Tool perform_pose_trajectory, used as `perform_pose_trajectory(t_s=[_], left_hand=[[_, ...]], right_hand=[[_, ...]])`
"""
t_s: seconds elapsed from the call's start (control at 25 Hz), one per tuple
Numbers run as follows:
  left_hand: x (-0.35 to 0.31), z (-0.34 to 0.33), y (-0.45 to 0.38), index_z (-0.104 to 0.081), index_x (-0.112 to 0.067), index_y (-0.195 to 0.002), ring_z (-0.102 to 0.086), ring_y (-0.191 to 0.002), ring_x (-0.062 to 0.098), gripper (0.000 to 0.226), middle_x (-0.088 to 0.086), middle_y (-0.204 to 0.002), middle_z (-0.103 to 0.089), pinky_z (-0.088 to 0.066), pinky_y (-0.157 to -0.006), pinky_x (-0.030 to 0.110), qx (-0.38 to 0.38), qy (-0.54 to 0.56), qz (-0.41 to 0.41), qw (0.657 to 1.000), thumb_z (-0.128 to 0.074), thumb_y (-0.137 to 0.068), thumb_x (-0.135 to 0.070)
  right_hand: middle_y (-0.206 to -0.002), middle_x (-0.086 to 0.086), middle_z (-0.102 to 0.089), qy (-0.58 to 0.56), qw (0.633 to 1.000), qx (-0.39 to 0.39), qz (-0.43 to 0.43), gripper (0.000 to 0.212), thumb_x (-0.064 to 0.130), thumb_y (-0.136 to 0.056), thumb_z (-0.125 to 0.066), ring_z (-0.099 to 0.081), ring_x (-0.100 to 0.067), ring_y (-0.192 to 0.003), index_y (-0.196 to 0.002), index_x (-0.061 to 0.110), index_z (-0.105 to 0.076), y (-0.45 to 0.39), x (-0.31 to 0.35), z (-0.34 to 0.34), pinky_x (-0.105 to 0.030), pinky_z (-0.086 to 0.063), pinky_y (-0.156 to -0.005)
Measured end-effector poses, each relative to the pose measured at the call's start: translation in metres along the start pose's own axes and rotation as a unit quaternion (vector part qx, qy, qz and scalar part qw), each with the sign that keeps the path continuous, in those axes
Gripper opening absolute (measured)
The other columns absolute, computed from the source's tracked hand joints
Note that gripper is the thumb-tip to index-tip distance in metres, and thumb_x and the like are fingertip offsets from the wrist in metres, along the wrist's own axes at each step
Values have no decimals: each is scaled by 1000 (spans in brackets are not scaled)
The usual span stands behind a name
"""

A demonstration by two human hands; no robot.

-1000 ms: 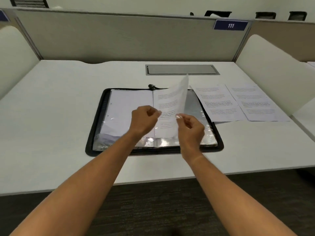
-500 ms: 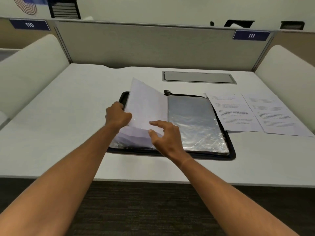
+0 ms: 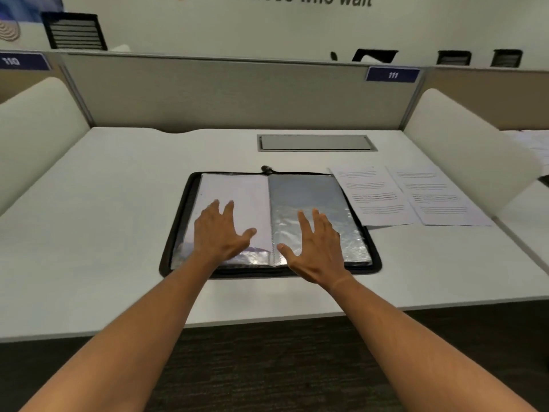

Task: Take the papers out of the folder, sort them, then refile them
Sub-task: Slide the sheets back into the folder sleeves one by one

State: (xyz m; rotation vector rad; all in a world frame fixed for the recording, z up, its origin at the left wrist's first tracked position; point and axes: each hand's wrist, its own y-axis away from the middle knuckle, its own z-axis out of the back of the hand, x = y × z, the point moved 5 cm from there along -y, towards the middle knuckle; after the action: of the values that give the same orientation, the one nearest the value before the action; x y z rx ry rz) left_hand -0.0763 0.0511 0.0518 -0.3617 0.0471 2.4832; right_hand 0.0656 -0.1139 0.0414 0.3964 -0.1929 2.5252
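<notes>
A black zip folder (image 3: pixel 178 221) lies open on the white desk, its clear plastic sleeves showing. The left page holds a white sheet (image 3: pixel 237 191); the right sleeve (image 3: pixel 309 197) looks silvery with no sheet showing in it. My left hand (image 3: pixel 219 230) rests flat with fingers spread on the left page. My right hand (image 3: pixel 315 245) lies spread on the right sleeve. Neither hand holds anything. Two printed sheets lie to the right of the folder, one (image 3: pixel 368 194) next to it and the other (image 3: pixel 436 194) further right.
A grey cable hatch (image 3: pixel 315 142) is set into the desk behind the folder. A grey partition (image 3: pixel 225 93) closes the back, and curved white side screens (image 3: pixel 463 144) stand at both sides. The desk's front edge is near my forearms.
The sleeve page that my hands held upright has been turned over to the left and now lies flat. Both hands have let go and opened flat on the folder.
</notes>
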Motion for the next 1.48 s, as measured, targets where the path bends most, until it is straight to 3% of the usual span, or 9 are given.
perform_pose_trajectory(t_s=[0.2,0.6,0.76,0.92,1.04,1.16,1.32,1.44,1.48], left_hand=[[-73,-16,-11,-8,-22,-156,-7,-150,32,94,15,-163,-5,-10,-121,46,31,12,-73,997,-44,-85,-72],[-231,-92,-53,-14,-23,-155,-10,-149,31,89,11,-163,-11,-16,-118,47,97,42,-122,987,-50,-87,-66],[-271,-117,-76,-22,-23,-152,-23,-144,32,84,10,-158,-24,-27,-113,47,130,93,-70,985,-57,-85,-61],[-295,-132,-100,-48,-29,-134,-48,-124,29,70,4,-130,-56,-42,-98,43,129,169,-21,977,-59,-74,-65],[-295,-161,-123,-53,-29,-126,-56,-115,25,76,-1,-120,-64,-48,-96,43,115,188,26,975,-52,-65,-74],[-306,-155,-126,-53,-20,-125,-62,-107,24,56,3,-119,-65,-55,-90,39,87,254,51,962,-68,-78,-47],[-307,-149,-134,-51,-8,-124,-64,-90,23,39,9,-105,-65,-56,-75,34,48,346,148,925,-65,-88,-13],[-300,-149,-138,-67,-7,-89,-68,-84,23,5,5,-98,-70,-60,-74,37,38,360,197,911,-66,-85,-6],[-295,-149,-139,-67,-11,-77,-69,-84,23,9,4,-95,-71,-61,-73,38,39,363,202,909,-66,-84,-5]], right_hand=[[-166,-14,0,2,997,-52,-57,96,73,-86,-39,1,-32,-153,-159,22,-4,-1,-57,26,-50,-9,-123],[-166,-15,-2,1,987,-60,-152,100,77,-86,-37,-3,-32,-153,-160,20,-3,-40,-203,37,-49,-13,-121],[-166,-15,-4,-15,986,-37,-159,100,76,-84,-35,-4,-31,-153,-160,20,-3,-65,-252,33,-49,-14,-122],[-167,-12,-2,-41,987,-11,-152,100,77,-82,-32,-2,-29,-153,-159,20,-2,-89,-277,24,-47,-9,-122],[-166,-12,-4,-58,987,5,-148,97,73,-88,-42,-5,-29,-153,-159,20,-2,-99,-288,18,-46,-9,-123],[-166,-13,-9,-68,986,12,-150,95,71,-90,-44,-13,-30,-152,-159,20,-2,-105,-295,15,-45,-13,-121],[-165,-14,-13,-83,984,9,-157,92,68,-91,-44,-19,-31,-150,-159,23,-3,-110,-300,17,-46,-16,-120],[-162,-12,-24,-102,982,-19,-161,84,61,-93,-48,-26,-30,-147,-158,20,-14,-109,-303,21,-46,-21,-118],[-158,-12,-33,-109,980,-44,-162,79,57,-94,-51,-32,-30,-143,-157,19,-21,-107,-302,23,-46,-26,-116]])
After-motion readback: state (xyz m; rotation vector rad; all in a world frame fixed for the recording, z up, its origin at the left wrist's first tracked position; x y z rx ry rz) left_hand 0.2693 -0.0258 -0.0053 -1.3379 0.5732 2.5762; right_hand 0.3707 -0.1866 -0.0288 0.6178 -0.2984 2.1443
